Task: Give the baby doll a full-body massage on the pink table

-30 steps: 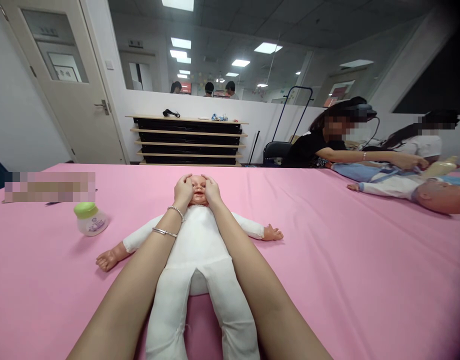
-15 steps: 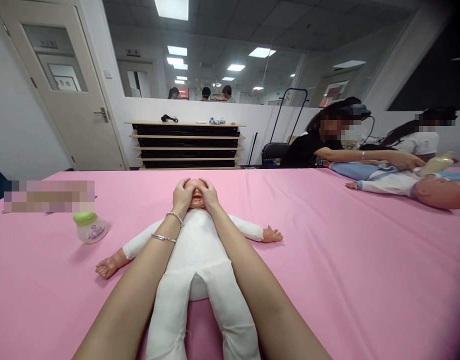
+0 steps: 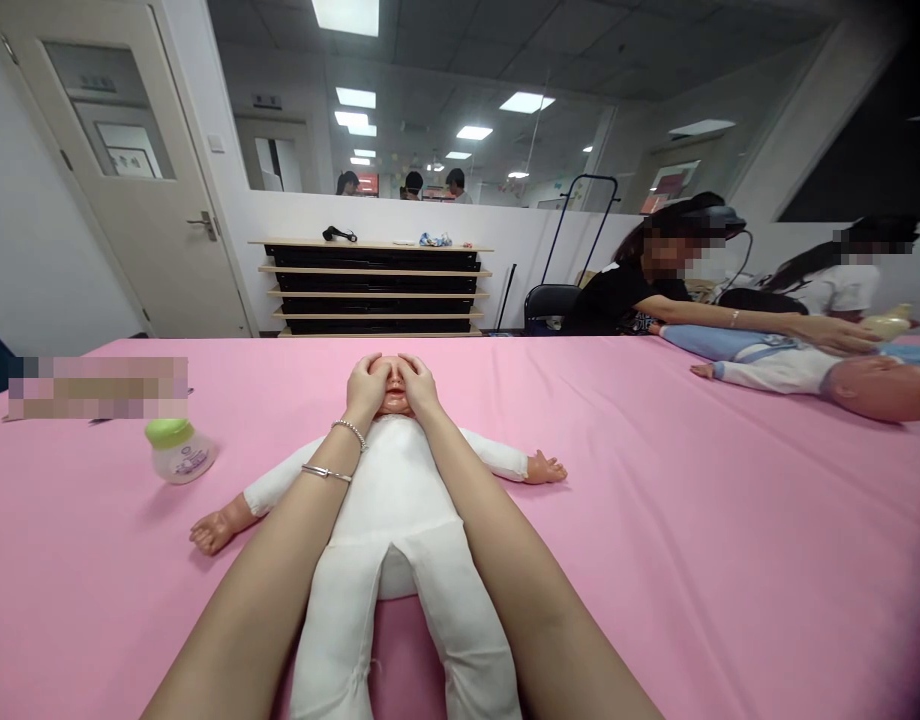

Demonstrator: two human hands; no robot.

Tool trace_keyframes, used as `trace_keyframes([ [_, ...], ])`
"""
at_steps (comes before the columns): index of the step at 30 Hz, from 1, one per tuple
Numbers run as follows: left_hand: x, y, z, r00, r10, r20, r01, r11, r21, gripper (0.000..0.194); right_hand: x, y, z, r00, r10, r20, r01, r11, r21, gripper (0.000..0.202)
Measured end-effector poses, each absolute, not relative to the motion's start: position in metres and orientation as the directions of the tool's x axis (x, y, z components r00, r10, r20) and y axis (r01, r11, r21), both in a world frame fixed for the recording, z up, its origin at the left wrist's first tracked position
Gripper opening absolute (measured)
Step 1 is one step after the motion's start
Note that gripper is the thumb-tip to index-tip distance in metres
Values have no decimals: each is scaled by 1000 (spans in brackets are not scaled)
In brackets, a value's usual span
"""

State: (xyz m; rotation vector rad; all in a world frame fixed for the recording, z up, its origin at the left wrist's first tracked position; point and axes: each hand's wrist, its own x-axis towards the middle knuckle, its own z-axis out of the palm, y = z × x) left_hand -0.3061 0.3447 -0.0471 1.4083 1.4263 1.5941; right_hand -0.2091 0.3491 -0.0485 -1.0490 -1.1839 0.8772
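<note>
So the biggest thing here is the table [image 3: 692, 560], all covered in pink, with a low black rack [image 3: 377, 285] behind it and a person in black [image 3: 617, 300] over at the right side. Next up is the doll [image 3: 400, 480], white cloth body, flat on its back in the middle of the table, face up. Its long axis runs pretty much straight away from the wearer: head at the far end, legs pointing back this way and cut off by the bottom edge, arms flung out to both sides. The second doll [image 3: 797, 365] lies more crossways on the right, head to the right, legs to the left. Both hands have their grip around the first doll's head, left hand [image 3: 366, 388] and right hand [image 3: 417, 385] cupping a side each, thumbs over the eye area; can't tell how firm. Left of the doll there's a green-lidded jar [image 3: 180, 452], well apart from the hands. Smallest stuff: a bangle [image 3: 327, 472] and a beaded bracelet [image 3: 351, 432] on the left wrist.
</note>
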Motion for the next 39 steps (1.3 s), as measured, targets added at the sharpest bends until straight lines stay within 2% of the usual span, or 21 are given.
trace_keyframes([
  [9,-305,347,-45,-313,910,272,189,-221,957,35,-209,352,-46,236,948,213,-29,226,-974,38],
  [17,-306,350,-48,-334,907,256,148,-218,965,36,-210,349,-44,247,952,182,-47,199,-979,39],
  [22,-306,343,-47,-296,898,326,194,-278,941,34,-208,343,-46,197,930,311,11,315,-949,29],
  [26,-306,339,-46,-272,895,353,226,-297,928,37,-207,339,-47,173,919,355,101,342,-934,34],
  [35,-305,345,-48,-285,903,322,200,-273,941,34,-208,346,-47,187,938,294,19,295,-955,32],
  [39,-305,347,-48,-311,903,294,179,-249,952,32,-209,349,-46,224,944,243,26,244,-969,38],
])
